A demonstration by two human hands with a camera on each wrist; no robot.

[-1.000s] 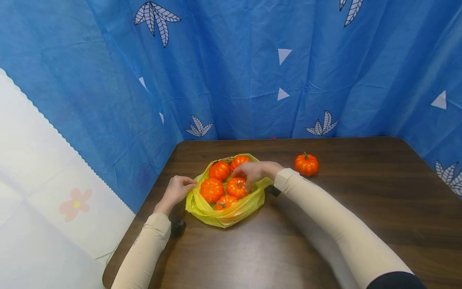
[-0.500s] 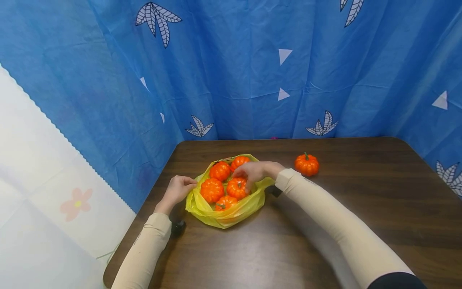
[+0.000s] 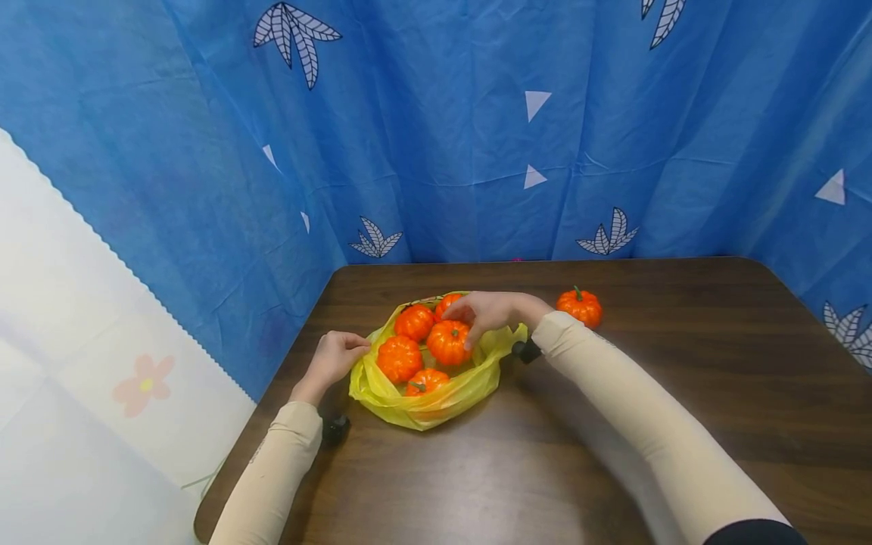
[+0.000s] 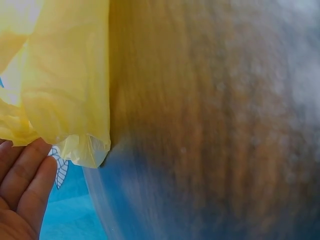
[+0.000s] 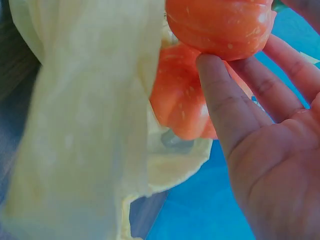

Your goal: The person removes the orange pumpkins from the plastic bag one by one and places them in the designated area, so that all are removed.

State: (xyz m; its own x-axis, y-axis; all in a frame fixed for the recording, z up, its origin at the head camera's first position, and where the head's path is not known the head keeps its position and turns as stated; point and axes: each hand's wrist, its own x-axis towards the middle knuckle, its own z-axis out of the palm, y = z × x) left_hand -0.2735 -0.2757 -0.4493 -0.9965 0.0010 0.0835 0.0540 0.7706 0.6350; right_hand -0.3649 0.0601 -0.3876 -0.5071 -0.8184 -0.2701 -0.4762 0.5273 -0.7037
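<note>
A yellow plastic bag (image 3: 398, 411) lies wide on the table with several small orange pumpkins in it. My left hand (image 3: 334, 357) pinches the left side of its rim; in the left wrist view the fingers (image 4: 31, 175) meet the yellow film. Over the bag's right half, my right hand (image 3: 493, 309) grips a pumpkin (image 3: 448, 344) by its top and sides. In the right wrist view this pumpkin (image 5: 220, 25) sits on the fingertips, above another pumpkin (image 5: 180, 95). Two pumpkins stay at the bag's left and front, two more at its back.
One pumpkin (image 3: 580, 307) stands alone on the brown wooden table (image 3: 681, 363), right of the bag and just beyond the right sleeve. Behind the table hangs a blue curtain (image 3: 463, 136); a white cloth (image 3: 82, 341) hangs at the left.
My right hand has risen slightly toward the back right, and the pumpkin in its fingers has come up with it. The left hand keeps its place at the bag's rim.
</note>
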